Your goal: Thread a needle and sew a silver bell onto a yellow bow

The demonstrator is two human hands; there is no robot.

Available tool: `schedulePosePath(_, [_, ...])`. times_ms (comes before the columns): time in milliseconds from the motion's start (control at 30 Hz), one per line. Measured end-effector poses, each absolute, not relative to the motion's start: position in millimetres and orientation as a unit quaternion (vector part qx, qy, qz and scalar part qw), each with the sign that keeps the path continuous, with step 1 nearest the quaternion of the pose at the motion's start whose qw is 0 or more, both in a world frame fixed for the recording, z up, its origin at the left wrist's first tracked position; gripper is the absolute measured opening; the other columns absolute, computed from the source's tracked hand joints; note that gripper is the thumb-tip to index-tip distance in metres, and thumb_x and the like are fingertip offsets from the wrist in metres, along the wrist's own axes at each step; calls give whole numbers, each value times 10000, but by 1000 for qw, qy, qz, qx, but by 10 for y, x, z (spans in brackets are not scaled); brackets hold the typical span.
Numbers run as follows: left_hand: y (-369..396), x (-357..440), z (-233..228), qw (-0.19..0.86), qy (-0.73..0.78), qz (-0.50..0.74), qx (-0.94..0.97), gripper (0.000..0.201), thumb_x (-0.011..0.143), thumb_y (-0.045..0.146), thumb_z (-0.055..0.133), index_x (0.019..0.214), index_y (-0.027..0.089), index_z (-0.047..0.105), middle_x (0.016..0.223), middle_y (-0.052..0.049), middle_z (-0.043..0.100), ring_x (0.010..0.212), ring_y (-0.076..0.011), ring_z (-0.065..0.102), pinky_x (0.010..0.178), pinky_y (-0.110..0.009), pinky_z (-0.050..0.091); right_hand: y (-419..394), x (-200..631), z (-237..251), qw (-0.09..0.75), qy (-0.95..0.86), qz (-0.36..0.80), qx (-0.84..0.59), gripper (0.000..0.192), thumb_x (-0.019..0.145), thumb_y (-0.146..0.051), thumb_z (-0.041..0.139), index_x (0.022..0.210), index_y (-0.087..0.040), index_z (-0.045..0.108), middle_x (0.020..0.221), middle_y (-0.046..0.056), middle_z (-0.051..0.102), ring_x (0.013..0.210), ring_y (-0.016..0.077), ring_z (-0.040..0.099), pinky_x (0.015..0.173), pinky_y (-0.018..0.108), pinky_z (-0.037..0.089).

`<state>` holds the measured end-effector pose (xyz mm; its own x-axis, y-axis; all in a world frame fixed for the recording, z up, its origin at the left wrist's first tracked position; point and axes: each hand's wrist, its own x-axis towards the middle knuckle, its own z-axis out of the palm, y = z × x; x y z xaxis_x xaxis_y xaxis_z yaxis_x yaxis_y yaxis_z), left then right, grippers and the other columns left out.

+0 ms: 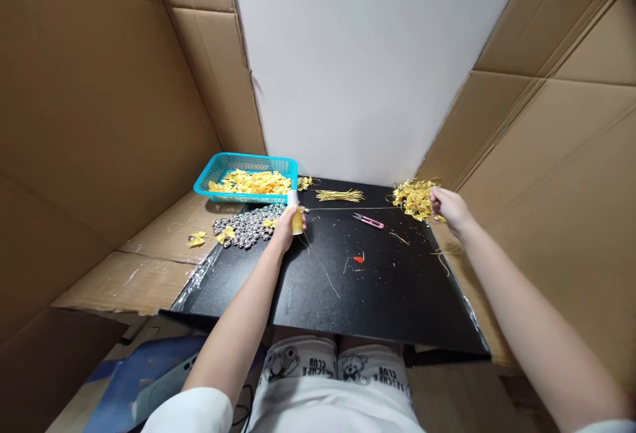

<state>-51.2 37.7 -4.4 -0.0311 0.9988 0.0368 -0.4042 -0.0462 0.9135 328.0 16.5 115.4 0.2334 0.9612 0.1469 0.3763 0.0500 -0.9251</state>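
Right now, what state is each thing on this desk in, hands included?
Left hand: closed around a yellow spool.
Yellow spool: upright, gripped.
Right hand: fingers at the pile of tied gold pieces.
Pile of tied gold pieces: loose heap, back right.
Blue basket: holding yellow bows.
Silver bells: heaped by the basket.
Pink snips: lying flat, untouched.
Gold cord bundle: lying flat.

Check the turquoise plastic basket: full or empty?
Partly full: the turquoise plastic basket holds a layer of yellow ribbon bows across its floor, below the rim.
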Motion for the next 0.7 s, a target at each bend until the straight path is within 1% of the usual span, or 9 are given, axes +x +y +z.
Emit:
schedulePosePath(200, [378,-626,-39,571,394,610,383,410,742,539,642,838,164,507,575,22,568,444,-103,540,449,-225,424,-112,3581,1070,495,-507,342,-618,474,731,-654,538,572,-251,346,438,-82,224,386,103,230,409,277,322])
schedulePosePath(333, [364,-608,-40,577,394,603,385,426,762,565,603,843,154,528,592,4,582,453,-107,544,457,-232,437,-312,3774,993,503,-481,327,-639,484,700,-668,542,561,-254,332,438,-81,216,378,103,224,415,293,331])
schedulePosePath(533, [348,-595,-47,573,399,597,395,432,745,569,619,853,159,535,588,11,579,457,-109,541,450,-230,433,-516,3941,895,488,-470,278,-681,497,686,-698,564,559,-257,374,445,-71,269,385,109,271,441,311,363])
schedulePosePath(633, [336,-591,-53,568,403,591,407,432,739,568,632,838,159,536,579,13,581,442,-108,536,451,-233,430,-554,3920,831,467,-486,250,-696,493,669,-700,581,545,-248,429,452,-41,349,422,132,329,451,305,339])
schedulePosePath(700, [331,-592,-57,565,406,589,412,430,736,568,635,830,160,536,576,16,582,435,-107,534,450,-232,427,-576,3882,788,446,-502,233,-703,474,649,-666,614,517,-235,466,466,-14,416,468,150,378,476,301,328])
